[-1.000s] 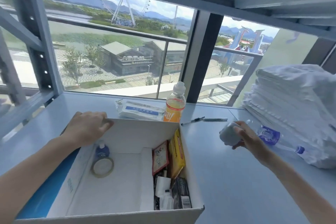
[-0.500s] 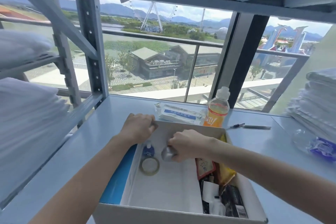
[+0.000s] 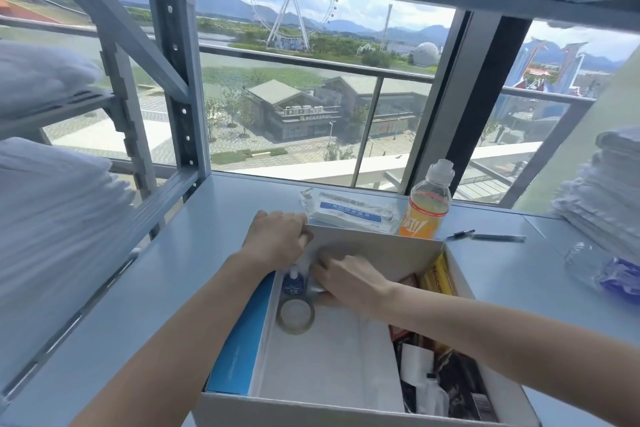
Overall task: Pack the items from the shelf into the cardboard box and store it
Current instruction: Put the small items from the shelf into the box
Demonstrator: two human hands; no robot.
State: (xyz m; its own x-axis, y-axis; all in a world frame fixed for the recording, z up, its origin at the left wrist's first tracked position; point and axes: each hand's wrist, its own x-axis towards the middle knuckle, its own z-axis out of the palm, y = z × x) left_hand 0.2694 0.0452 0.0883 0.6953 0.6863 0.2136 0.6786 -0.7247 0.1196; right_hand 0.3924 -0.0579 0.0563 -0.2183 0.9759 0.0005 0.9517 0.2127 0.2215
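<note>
Shelf [image 3: 214, 253]: grey metal, carries everything listed.

Folded white linen [image 3: 602, 198]: stacked at the shelf's right edge.

Cardboard box [image 3: 367, 409]: open, at the front edge; packets fill its right side.

Left hand [image 3: 277, 236]: grip closed over the box's far-left rim corner, steadying it.

Right hand [image 3: 349, 279]: inside the box at its far-left corner, grip narrow around a small grey object, mostly hidden.

Orange drink bottle [image 3: 427, 204]: upright, just behind the box's far wall, nearer the right hand.

Flat white packet [image 3: 349, 213]: long axis along the back edge, nearer the left hand.

Tape roll [image 3: 295, 316]: flat in the box.

Pen [image 3: 485, 236]: right of the orange drink bottle.
</note>
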